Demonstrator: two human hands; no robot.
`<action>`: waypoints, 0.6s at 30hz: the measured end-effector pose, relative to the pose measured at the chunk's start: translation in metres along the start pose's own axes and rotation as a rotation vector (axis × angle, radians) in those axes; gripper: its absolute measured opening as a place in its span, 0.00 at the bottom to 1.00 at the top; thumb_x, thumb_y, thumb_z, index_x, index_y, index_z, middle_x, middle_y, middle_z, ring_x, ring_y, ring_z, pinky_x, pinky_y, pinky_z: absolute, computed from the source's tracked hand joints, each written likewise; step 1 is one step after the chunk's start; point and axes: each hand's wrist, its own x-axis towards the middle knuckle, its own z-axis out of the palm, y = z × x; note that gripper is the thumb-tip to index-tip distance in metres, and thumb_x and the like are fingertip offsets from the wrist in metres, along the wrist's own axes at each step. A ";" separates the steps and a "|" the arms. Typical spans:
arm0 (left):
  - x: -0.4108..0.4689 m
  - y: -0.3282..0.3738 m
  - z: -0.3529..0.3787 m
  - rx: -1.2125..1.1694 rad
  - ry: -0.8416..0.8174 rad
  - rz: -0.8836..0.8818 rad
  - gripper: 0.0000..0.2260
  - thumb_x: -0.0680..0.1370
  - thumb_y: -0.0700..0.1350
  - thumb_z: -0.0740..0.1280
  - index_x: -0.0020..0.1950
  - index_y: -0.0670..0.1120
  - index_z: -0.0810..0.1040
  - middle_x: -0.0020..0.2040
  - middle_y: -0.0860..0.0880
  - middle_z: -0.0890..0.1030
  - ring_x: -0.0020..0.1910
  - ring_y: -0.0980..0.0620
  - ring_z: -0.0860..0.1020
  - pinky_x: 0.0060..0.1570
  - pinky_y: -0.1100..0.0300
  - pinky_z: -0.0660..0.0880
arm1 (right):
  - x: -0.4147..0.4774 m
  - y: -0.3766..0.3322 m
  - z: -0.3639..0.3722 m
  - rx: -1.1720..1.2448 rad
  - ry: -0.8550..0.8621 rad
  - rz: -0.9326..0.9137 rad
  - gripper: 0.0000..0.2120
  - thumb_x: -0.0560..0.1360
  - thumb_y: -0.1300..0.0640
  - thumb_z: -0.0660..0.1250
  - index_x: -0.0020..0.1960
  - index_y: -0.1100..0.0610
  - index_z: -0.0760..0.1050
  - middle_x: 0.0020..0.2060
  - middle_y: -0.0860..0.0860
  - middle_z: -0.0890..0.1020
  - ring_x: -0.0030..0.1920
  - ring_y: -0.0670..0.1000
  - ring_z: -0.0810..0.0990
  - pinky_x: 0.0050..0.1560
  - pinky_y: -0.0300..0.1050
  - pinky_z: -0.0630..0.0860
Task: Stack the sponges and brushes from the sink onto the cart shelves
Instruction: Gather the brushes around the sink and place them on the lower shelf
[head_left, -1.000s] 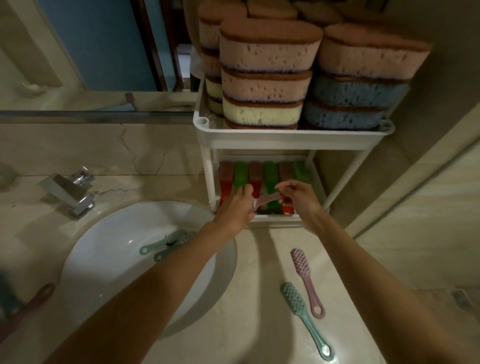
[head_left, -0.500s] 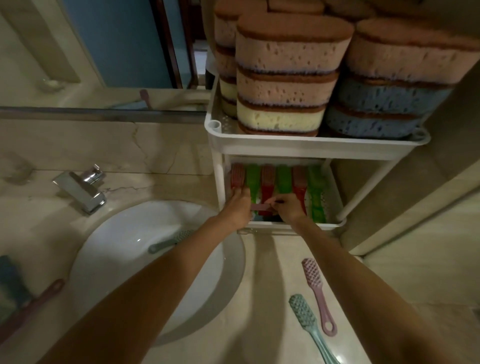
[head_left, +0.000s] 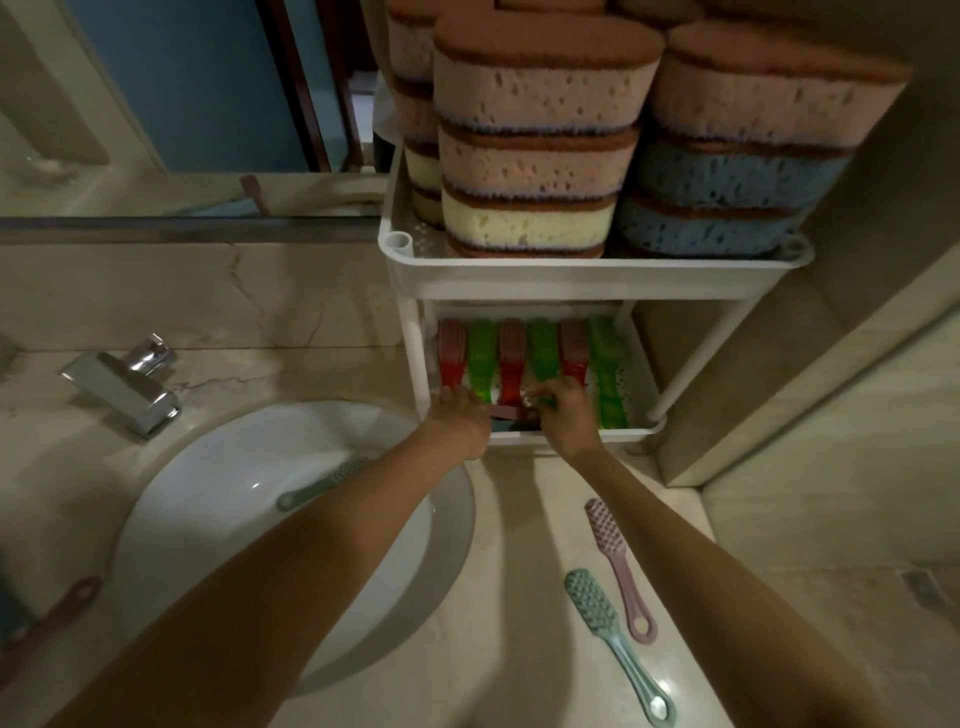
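L hand & R hand both gripping pink brush, lower cart shelf front, teal brush in sink

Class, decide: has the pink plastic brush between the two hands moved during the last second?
Yes. The pink plastic brush has sunk and levelled out, moving down toward the front rim of the white cart's lower shelf.

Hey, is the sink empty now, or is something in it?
Not empty. One grey-green brush lies inside the sink, on the white bowl's right side.
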 end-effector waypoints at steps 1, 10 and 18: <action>-0.001 0.000 0.001 -0.022 0.007 0.001 0.22 0.79 0.40 0.57 0.73 0.35 0.59 0.72 0.36 0.61 0.70 0.38 0.62 0.71 0.47 0.58 | -0.008 -0.001 -0.005 0.014 0.036 -0.004 0.13 0.72 0.73 0.61 0.51 0.66 0.80 0.55 0.62 0.78 0.58 0.58 0.75 0.59 0.41 0.67; -0.047 0.024 0.012 -0.479 0.411 0.102 0.19 0.77 0.33 0.57 0.69 0.39 0.66 0.68 0.40 0.68 0.67 0.42 0.66 0.66 0.51 0.65 | -0.111 0.036 -0.021 0.157 0.266 0.317 0.06 0.73 0.64 0.63 0.49 0.63 0.75 0.45 0.59 0.79 0.45 0.58 0.77 0.43 0.41 0.67; -0.086 0.087 0.077 -0.410 0.037 0.534 0.12 0.78 0.39 0.59 0.61 0.43 0.72 0.62 0.45 0.70 0.63 0.46 0.69 0.63 0.50 0.68 | -0.175 0.083 -0.013 -0.212 0.017 0.560 0.16 0.73 0.53 0.65 0.54 0.64 0.75 0.51 0.61 0.76 0.54 0.62 0.75 0.49 0.51 0.73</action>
